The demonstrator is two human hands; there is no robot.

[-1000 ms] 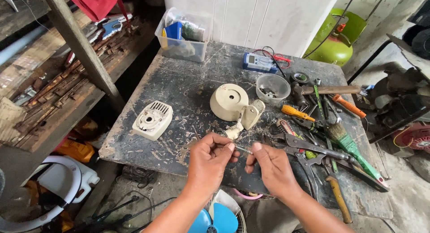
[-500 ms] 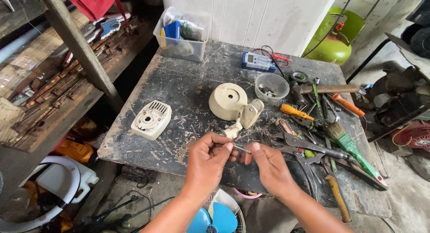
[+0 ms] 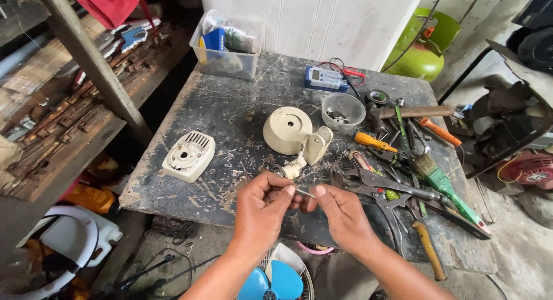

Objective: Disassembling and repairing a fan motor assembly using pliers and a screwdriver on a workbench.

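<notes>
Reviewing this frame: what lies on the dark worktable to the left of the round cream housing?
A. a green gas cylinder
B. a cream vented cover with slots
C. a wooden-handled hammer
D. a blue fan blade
B: the cream vented cover lies alone on the worktable, left of the round cream housing, beyond the left hand and right hand, which pinch a small metal pin.

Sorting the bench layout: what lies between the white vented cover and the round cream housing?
In the head view, only bare, scratched dark tabletop lies between the white vented cover and the round cream housing.
</notes>
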